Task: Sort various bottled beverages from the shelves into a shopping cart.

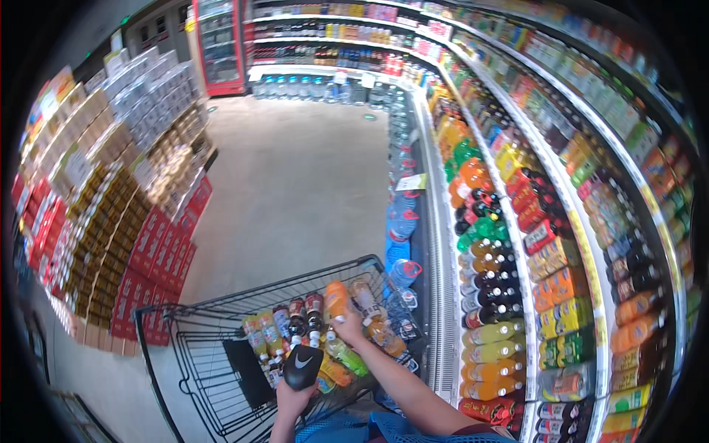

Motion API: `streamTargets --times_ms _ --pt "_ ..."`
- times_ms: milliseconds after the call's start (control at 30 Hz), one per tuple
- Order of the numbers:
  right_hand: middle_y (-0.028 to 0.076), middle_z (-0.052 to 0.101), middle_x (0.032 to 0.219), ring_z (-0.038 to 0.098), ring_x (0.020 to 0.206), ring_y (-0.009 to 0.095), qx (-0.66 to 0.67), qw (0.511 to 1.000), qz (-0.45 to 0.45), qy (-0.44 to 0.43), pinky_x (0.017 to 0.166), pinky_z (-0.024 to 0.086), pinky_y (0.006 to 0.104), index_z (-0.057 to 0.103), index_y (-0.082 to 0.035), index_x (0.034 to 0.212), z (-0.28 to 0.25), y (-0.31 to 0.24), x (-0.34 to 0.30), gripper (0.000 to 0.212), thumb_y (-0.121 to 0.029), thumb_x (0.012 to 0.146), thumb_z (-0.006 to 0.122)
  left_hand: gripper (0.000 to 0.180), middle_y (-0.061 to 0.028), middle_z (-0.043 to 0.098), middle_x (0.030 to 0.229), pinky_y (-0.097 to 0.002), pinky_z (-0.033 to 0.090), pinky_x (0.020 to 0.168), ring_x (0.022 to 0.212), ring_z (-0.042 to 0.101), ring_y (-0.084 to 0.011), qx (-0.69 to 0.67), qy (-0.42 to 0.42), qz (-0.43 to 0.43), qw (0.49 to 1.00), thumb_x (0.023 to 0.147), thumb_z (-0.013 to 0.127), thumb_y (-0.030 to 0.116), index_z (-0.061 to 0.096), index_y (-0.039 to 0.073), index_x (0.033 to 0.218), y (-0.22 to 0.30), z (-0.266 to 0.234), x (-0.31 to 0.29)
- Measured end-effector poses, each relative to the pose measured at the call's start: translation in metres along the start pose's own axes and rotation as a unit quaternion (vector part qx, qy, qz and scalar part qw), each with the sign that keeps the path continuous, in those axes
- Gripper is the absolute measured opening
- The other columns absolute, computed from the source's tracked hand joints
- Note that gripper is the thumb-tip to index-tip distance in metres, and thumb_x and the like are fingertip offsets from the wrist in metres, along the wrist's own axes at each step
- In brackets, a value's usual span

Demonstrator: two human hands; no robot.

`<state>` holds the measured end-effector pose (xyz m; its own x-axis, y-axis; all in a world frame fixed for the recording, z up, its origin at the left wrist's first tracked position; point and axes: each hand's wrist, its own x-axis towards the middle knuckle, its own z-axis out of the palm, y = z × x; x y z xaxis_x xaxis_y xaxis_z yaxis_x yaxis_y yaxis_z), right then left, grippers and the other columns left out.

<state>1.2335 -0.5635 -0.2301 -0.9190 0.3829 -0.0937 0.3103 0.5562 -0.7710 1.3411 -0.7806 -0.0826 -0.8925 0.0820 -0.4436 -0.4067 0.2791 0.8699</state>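
Observation:
My right hand (350,330) is closed around an orange drink bottle (337,297), holding it over the right part of a wire shopping cart (168,304). In my left hand (293,402) is a black handheld device with a rounded head (303,368), kept above the near side of the cart. Several bottles lie in the cart, among them dark ones with red labels (297,314), yellow ones (255,332) and a green one (351,360). A black panel (248,373) covers part of the wire mesh. My forearms hide some of the bottles.
To the right, long shelves (478,295) packed with drinks run close beside the cart, with large water bottles (405,272) along their foot. Stacked cartons (148,277) form a display at left. A red-framed cooler (220,48) stands at the far end of the floor (295,162).

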Motion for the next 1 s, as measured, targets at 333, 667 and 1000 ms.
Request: streamTargets --times_ms 333,667,1000 --pt "0.011 0.065 0.102 0.062 0.086 0.017 0.134 0.984 -0.065 -0.100 0.079 0.048 0.0313 0.057 -0.002 0.116 -0.108 0.015 -0.022 0.048 -0.029 0.077 0.068 0.045 -0.0125 0.061 0.095 -0.0312 0.048 0.067 0.081 0.057 -0.0198 0.063 -0.104 0.035 0.992 0.070 0.068 0.011 0.054 -0.004 0.111 -0.009 0.019 0.008" --pt "0.024 0.047 0.117 0.043 0.111 0.040 -0.390 0.599 -0.024 0.699 0.096 0.034 0.0475 0.049 -0.001 0.115 -0.616 0.022 -0.174 0.045 -0.012 0.073 0.059 0.047 -0.0133 0.060 0.094 -0.0332 0.048 0.069 0.081 0.057 -0.0207 0.114 -0.127 0.180 0.969 0.071 0.066 0.012 0.053 -0.005 0.113 0.009 0.081 0.009" --pt "0.015 0.053 0.109 0.048 0.108 0.032 -0.483 0.599 0.231 0.595 0.093 0.039 0.0404 0.045 -0.007 0.124 -0.736 0.010 -0.252 0.059 -0.015 0.069 0.067 0.061 -0.0210 0.059 0.108 -0.0362 0.044 0.086 0.098 0.057 -0.0296 0.210 -0.181 0.131 0.952 0.068 0.071 0.023 0.051 -0.006 0.118 0.073 0.112 -0.067"
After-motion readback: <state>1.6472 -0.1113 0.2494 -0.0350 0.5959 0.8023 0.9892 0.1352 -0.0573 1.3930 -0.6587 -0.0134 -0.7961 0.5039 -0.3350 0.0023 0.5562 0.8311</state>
